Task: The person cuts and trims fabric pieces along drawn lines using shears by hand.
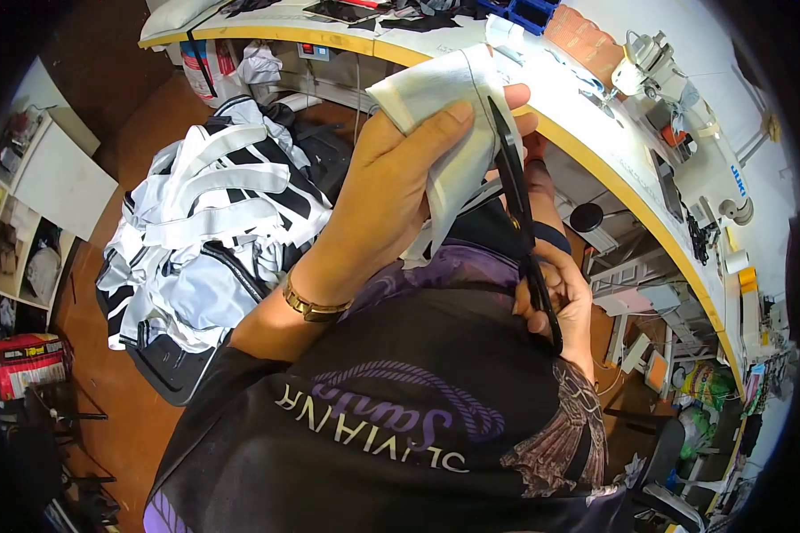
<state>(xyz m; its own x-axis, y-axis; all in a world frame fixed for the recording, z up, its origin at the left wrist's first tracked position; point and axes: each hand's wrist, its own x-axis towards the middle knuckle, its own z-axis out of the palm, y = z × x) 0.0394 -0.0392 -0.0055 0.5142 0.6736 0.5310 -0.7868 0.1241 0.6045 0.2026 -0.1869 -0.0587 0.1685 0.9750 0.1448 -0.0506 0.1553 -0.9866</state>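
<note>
My left hand (378, 191), with a gold watch on its wrist, is raised in front of my chest and closed on a folded piece of white fabric (449, 84). Its thumb presses the near face, and fingertips show behind the far edge. Black scissors (513, 182) stand nearly upright along the fabric's right edge, tips up. My right hand (567, 298) is wrapped around their handles, lower down by my body. The blades lie beside or against the cloth; whether they have fabric between them, I cannot tell.
To the left, white and black garments (209, 222) are heaped on a black chair (173, 360). A curved white worktable (587, 133) arcs ahead and right, bearing a sewing machine (720, 173), a blue crate (524, 13) and dark cloth scraps. White shelving (58, 173) stands far left.
</note>
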